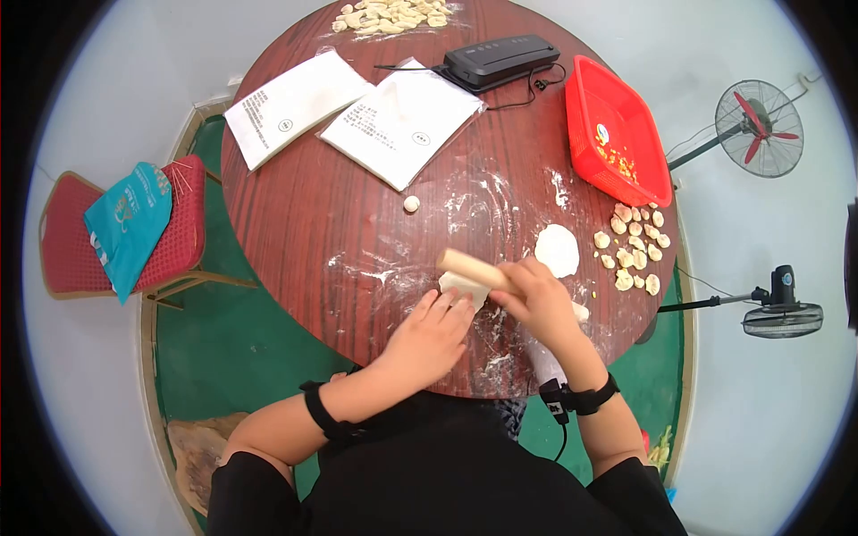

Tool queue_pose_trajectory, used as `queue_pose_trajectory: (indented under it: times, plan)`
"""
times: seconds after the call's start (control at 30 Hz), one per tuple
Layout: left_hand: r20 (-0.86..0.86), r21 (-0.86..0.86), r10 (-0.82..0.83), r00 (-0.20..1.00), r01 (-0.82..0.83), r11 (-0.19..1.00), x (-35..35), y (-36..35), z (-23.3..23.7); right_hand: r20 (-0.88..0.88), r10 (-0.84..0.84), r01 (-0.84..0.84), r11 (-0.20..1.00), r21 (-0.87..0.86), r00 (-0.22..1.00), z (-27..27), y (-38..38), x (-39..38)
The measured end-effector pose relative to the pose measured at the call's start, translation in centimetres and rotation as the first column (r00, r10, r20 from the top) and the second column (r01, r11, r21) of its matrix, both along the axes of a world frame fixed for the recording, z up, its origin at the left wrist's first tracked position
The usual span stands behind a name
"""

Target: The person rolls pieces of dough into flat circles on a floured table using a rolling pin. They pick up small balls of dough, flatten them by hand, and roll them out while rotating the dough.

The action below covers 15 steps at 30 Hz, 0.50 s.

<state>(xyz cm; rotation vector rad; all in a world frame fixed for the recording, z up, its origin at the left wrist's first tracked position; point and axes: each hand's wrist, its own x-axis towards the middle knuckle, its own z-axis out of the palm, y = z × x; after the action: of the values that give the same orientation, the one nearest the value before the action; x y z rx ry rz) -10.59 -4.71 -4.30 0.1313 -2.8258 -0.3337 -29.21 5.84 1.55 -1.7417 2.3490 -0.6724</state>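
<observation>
A wooden rolling pin (476,271) lies tilted over a small sheet of dough (462,287) near the front of the round table. My right hand (539,302) is closed around the pin's right end. The fingers of my left hand (432,332) lie spread on the near edge of the dough. Right of the pin is a flat round wrapper (558,251). A small dough ball (411,204) sits farther back, to the left. Flour is scattered over the dark red tabletop (304,241).
Two packs of white bags (295,103) (402,123) and a black sealing machine (500,59) lie toward the back. A red basket (617,134) stands at the right, near several small dough pieces (637,241). More shaped dough (391,15) is at the far edge. Fans (759,127) stand beyond the table.
</observation>
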Motion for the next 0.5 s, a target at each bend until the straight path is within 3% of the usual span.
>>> queue_pose_trajectory:
  times: [0.13, 0.2, 0.27, 0.33, 0.4, 0.43, 0.5]
  plan:
    - [-0.032, 0.025, -0.147, 0.989, 0.148, 0.989, 1.0, -2.7, 0.7, -0.027, 0.060, -0.060, 0.998, 0.027, 0.998, -0.8, -0.5, 1.4]
    - [0.148, 0.199, -0.227, 0.963, 0.196, 0.960, 1.1, -2.9, 1.6, 0.014, 0.071, -0.072, 0.997, 0.040, 0.997, -1.5, -1.2, 2.2]
    - [0.089, 0.121, -0.198, 0.976, 0.187, 0.975, 1.5, -1.5, 1.4, -0.063, 0.046, -0.054, 0.990, -0.131, 0.997, -2.1, -2.3, 3.2]
    - [0.035, 0.094, -0.087, 0.996, 0.083, 0.992, 1.4, -0.5, 1.1, 0.013, -0.021, 0.023, 0.989, -0.144, 1.000, -3.7, -3.8, 4.1]
    - [0.027, 0.075, -0.062, 0.998, 0.060, 0.995, 1.3, 0.0, 0.2, -0.268, -0.112, 0.082, 0.989, -0.120, 0.957, -4.9, -5.6, 3.8]
    - [-0.001, 0.045, -0.035, 0.999, 0.035, 0.998, 1.3, 0.3, 0.1, -0.267, -0.113, 0.084, 0.990, -0.116, 0.957, -4.8, -6.8, 2.4]
    - [-0.032, 0.023, -0.009, 0.999, 0.009, 1.000, 1.3, 0.6, -0.1, -0.369, -0.267, 0.205, 0.958, -0.201, 0.890, -4.4, -8.6, -0.4]
